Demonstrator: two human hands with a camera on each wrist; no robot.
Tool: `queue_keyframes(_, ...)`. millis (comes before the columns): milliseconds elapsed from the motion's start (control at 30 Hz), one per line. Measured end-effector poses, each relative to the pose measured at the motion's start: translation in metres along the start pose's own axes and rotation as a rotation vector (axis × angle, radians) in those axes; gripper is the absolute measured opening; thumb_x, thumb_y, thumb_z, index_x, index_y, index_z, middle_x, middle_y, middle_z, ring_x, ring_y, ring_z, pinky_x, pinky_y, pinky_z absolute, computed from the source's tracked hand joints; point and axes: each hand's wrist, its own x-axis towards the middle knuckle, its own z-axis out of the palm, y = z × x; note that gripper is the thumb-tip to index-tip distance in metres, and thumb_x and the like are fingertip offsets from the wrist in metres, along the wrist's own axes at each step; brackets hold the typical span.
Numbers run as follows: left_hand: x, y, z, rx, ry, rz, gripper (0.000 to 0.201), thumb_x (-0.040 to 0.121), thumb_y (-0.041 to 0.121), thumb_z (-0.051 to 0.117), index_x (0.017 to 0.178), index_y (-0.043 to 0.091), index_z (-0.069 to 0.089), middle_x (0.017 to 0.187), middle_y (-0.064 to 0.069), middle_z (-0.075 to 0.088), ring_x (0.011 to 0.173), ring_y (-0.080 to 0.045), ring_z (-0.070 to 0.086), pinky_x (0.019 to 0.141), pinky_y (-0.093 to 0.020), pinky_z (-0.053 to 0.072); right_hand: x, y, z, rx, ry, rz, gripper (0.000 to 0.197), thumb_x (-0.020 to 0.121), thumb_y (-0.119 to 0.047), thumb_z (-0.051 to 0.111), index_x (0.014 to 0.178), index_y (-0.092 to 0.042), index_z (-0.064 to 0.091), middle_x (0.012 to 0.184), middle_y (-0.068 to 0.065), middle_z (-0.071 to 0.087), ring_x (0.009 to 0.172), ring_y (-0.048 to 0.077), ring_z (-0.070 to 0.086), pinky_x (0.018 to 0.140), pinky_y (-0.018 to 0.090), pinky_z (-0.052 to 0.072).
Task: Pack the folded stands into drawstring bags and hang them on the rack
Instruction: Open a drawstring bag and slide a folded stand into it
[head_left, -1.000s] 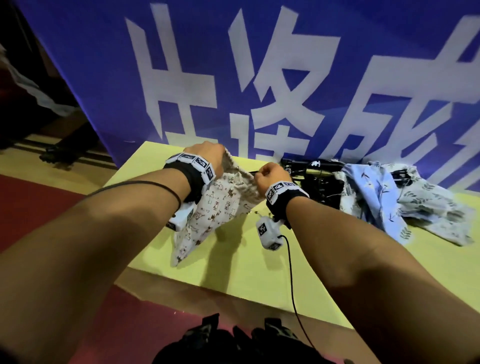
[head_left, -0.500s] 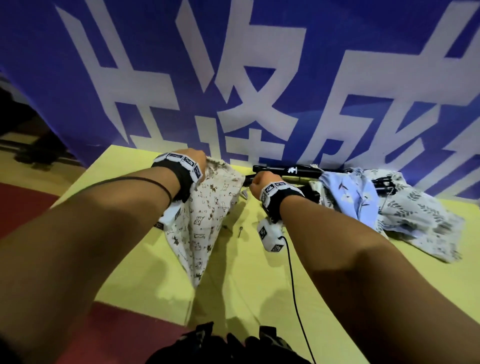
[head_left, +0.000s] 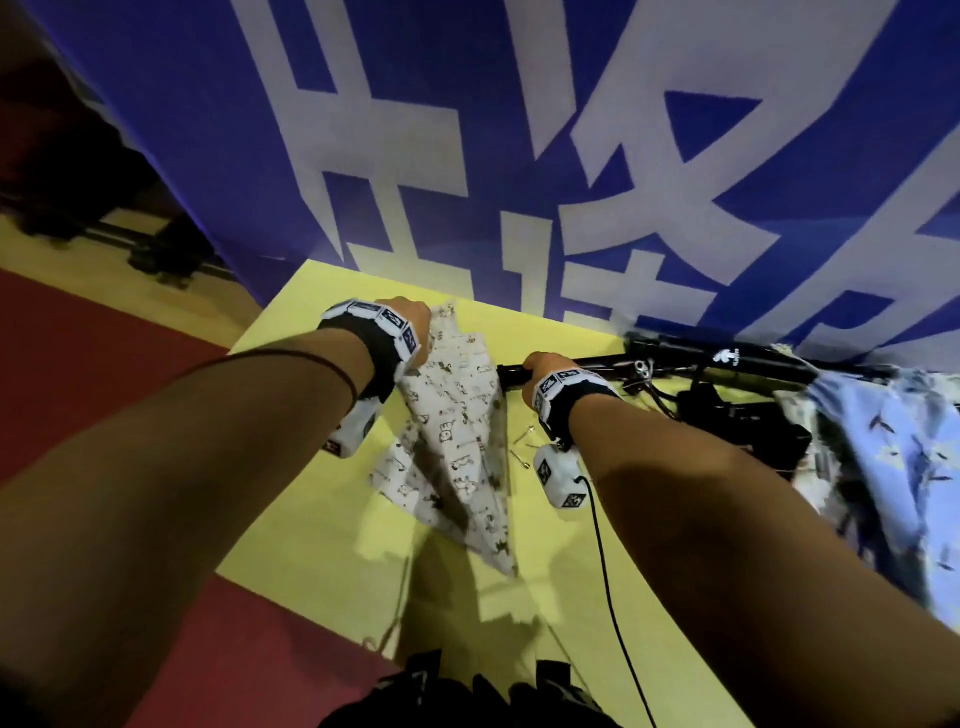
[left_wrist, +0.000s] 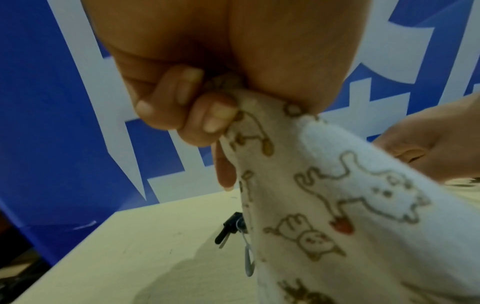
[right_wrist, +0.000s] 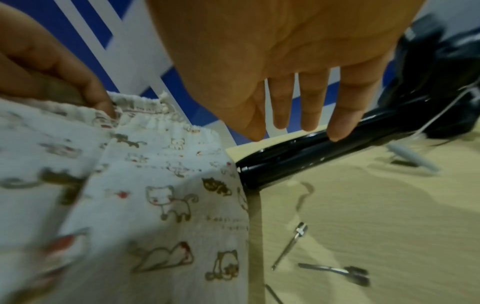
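Left hand (left_wrist: 182, 107): its fingers are curled tight on the top edge of the cat-print bag (head_left: 457, 431). The bag hangs down from that pinch, and its low corner lies on the yellow table (head_left: 597, 597).

Right hand (right_wrist: 298, 82): its fingers are straight and a little apart. 1 fingertip touches the black folded stand (right_wrist: 298, 156). Nothing is gripped yet.

Where the stand is: it lies flat on the table by the blue banner (head_left: 519, 130). Its near end sits just beside the bag's side. It is not in the bag.

Bag mouth: held at 1 spot only, so it looks shut and floppy. If the mouth cannot open, the stand may bump the cloth and push the bag away.

Slip risk: the stand looks smooth and shiny. A weak grab with flat fingers could let it roll or drop back on the table.

Snag risk: thin cords and other black parts lie by the stand's far end (head_left: 727, 410). They could catch and drag along when the stand is lifted.

Small bits: a few little metal pieces (right_wrist: 291, 244) lie on the table under the right hand. A swinging bag or wrist could knock them off.

Other bags: a blue bag (head_left: 904, 467) lies over the stand's far end. Pulling the stand may tug it too.
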Motion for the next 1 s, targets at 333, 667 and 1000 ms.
queue_keyframes(333, 0.059, -0.028, 0.034, -0.106, -0.039, 0.162, 0.015, 0.087, 0.007, 0.060, 0.076, 0.007, 0.050, 0.074, -0.006, 0.052, 0.055, -0.022, 0.050, 0.060, -0.028, 0.038, 0.064, -0.020, 0.034, -0.204, 0.031, 0.147, 0.065, 0.077, -0.014, 0.072, 0.135, -0.019, 0.045, 0.135, 0.011, 0.042, 0.131, 0.036, 0.034, 0.099, 0.057, 0.041)
queue_keyframes(667, 0.051, -0.032, 0.023, -0.360, 0.225, 0.192, 0.016, 0.080, 0.015, 0.049, 0.079, 0.020, 0.064, 0.086, -0.002, 0.064, 0.077, -0.032, 0.059, 0.066, -0.031, 0.045, 0.071, -0.024, 0.039, -0.035, 0.137, 0.161, 0.049, 0.081, -0.019, 0.066, 0.126, -0.022, 0.046, 0.126, 0.010, 0.045, 0.128, 0.034, 0.030, 0.099, 0.058, 0.041)
queue_keyframes(1000, -0.012, -0.020, -0.043, -0.499, 0.453, 0.378, 0.027, 0.081, 0.019, 0.045, 0.055, 0.008, 0.044, 0.051, -0.005, 0.047, 0.052, -0.028, 0.047, 0.052, -0.030, 0.045, 0.048, -0.034, -0.028, 0.231, 0.354, 0.121, 0.052, 0.089, -0.024, 0.063, 0.138, -0.026, 0.046, 0.134, 0.014, 0.048, 0.130, 0.039, 0.039, 0.108, 0.049, 0.036)
